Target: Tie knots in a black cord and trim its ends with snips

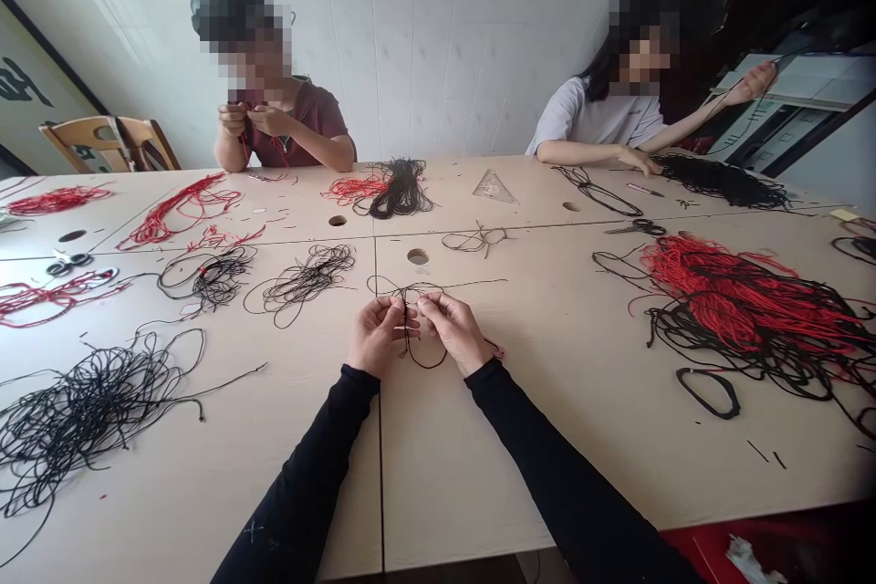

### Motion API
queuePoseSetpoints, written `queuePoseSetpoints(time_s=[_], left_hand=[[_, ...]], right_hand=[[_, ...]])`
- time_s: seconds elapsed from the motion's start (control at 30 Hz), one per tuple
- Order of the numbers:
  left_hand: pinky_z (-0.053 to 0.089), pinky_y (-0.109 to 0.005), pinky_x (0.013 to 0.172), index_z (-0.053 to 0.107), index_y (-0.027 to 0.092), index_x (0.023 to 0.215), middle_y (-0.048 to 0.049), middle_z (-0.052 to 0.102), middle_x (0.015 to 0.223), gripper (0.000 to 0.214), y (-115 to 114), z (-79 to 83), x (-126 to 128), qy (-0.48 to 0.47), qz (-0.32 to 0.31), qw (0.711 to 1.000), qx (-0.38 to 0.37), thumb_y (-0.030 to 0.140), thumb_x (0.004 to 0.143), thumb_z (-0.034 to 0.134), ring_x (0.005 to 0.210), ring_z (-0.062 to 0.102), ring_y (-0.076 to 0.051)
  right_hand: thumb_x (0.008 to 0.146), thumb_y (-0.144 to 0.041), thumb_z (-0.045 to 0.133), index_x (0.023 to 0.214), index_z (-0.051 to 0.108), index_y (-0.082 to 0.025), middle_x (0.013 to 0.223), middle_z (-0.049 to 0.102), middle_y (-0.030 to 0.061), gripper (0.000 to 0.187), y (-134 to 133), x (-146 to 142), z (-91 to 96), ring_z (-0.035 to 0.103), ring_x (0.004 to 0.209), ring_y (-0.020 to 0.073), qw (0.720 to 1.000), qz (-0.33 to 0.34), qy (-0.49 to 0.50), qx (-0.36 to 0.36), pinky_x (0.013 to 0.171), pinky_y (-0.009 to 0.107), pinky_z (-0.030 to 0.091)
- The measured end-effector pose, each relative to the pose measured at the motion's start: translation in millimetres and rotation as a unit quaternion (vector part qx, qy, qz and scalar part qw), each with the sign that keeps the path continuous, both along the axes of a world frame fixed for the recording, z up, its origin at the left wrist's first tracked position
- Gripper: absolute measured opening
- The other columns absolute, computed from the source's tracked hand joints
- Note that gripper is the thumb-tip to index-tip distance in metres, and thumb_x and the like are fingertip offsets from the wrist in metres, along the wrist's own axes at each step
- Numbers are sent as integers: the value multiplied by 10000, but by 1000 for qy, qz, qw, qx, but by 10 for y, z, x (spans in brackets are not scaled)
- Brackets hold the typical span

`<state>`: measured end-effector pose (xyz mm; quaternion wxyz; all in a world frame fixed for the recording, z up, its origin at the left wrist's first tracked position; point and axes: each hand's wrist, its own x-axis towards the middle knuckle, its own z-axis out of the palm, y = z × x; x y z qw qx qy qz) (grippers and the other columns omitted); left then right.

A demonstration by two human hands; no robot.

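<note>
In the middle of the head view, both hands are raised a little over the table, close together on a thin black cord. My left hand pinches the cord between thumb and forefinger where strands gather. Just to its right, my right hand also pinches a strand, thumb against forefinger. A loop of the cord hangs below the fingers, and one loose end runs off to the right beyond them. Whether a knot sits between the fingertips is too small to tell.
Black cord heaps lie at left, with a smaller bundle nearer. Red and black cords pile at right beside a black band. Scissors and a clear triangle lie farther back. Two people sit opposite, handling cords.
</note>
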<state>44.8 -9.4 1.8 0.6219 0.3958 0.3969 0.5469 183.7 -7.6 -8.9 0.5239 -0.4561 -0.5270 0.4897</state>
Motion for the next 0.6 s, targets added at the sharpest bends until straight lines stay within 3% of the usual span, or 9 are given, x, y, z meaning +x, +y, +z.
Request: queuePoseSetpoints(time_s=[0.23,0.43,0.6], left_hand=[[562,-322,632,550,136,829,-81,703,773,393,-5,7,-15,4,8,1000,-6,448,698,751,600,661,-154],[563,-328,627,538,130,854,-92,705,794,410,0,-7,-19,11,19,1000,-9,462,712,733,617,672,-166],[565,-299,597,549,124,854,-62,662,789,411,17,-53,-3,41,32,999,14,476,721,716,638,640,-140]], right_hand=[[799,-451,604,822,594,-182,645,541,-17,270,14,-12,2,471,570,113,999,-6,39,-35,517,238,402],[774,-474,621,844,581,-162,830,645,51,322,6,-16,24,542,675,126,998,-11,57,-32,546,238,476],[778,-439,620,875,566,-171,868,657,55,291,13,-18,18,562,695,130,997,-24,60,-38,556,235,487]])
